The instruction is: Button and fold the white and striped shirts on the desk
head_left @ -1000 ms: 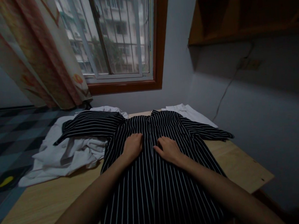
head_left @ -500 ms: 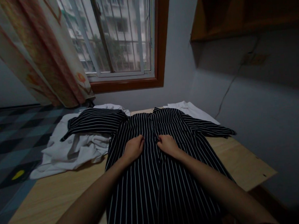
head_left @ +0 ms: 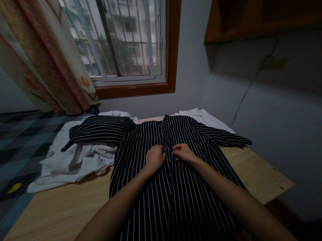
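A black shirt with thin white stripes (head_left: 182,202) lies face up on a wooden table (head_left: 60,217), sleeves spread left and right. My left hand (head_left: 155,158) and my right hand (head_left: 182,153) meet at the shirt's middle front opening. Both have curled fingers that pinch the two front edges of the striped shirt, almost touching each other.
White clothes (head_left: 71,162) lie crumpled at the table's left under the left sleeve, and another white garment (head_left: 204,118) lies behind the collar. A window (head_left: 128,35) with a patterned curtain (head_left: 37,55) is ahead. A wooden shelf (head_left: 263,8) hangs on the right wall.
My hands lay flat and apart on the shirt front. They have slid inward to the middle opening, and their fingers have curled onto the fabric edges.
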A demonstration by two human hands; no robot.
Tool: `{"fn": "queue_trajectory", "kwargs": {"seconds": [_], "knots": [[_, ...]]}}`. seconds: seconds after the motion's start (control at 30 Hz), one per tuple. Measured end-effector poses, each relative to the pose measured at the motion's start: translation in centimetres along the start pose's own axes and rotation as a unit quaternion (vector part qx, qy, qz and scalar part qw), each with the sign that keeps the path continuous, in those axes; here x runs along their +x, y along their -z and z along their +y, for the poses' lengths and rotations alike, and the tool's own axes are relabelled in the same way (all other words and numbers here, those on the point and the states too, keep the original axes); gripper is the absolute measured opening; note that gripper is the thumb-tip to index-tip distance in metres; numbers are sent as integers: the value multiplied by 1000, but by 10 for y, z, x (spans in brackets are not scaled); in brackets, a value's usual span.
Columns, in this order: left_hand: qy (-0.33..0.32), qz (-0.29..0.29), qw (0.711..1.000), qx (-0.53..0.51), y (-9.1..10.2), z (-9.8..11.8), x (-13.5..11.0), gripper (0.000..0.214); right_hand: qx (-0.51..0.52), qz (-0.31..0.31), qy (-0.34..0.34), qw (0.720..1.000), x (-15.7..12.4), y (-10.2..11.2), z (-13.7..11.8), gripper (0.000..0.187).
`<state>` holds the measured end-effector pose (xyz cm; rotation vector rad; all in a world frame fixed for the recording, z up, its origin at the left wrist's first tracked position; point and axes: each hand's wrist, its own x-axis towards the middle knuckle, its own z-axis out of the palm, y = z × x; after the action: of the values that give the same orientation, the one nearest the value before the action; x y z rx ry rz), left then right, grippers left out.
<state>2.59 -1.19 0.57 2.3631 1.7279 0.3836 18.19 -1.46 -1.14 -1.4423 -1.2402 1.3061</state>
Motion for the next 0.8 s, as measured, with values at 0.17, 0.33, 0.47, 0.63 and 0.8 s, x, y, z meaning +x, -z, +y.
{"fn": "queue_trajectory", "kwargs": {"seconds": [0.17, 0.33, 0.47, 0.63, 0.8], "knots": [[-3, -11, 999, -37, -6, -3, 3, 13, 8, 7, 14, 1000, 2, -2, 6, 9], [-8, 1, 999, -52, -10, -6, 2, 12, -107, 37, 64, 992, 2, -8, 10, 4], [16, -6, 995, -102, -5, -8, 1, 14, -210, 82, 119, 967, -3, -12, 8, 6], [42, -46, 985, -163, 1, -10, 5, 17, -234, 104, 130, 958, -8, -16, 7, 9], [52, -59, 977, -198, 1, -11, 8, 15, -197, 112, 132, 965, -7, -17, 8, 10]]}}
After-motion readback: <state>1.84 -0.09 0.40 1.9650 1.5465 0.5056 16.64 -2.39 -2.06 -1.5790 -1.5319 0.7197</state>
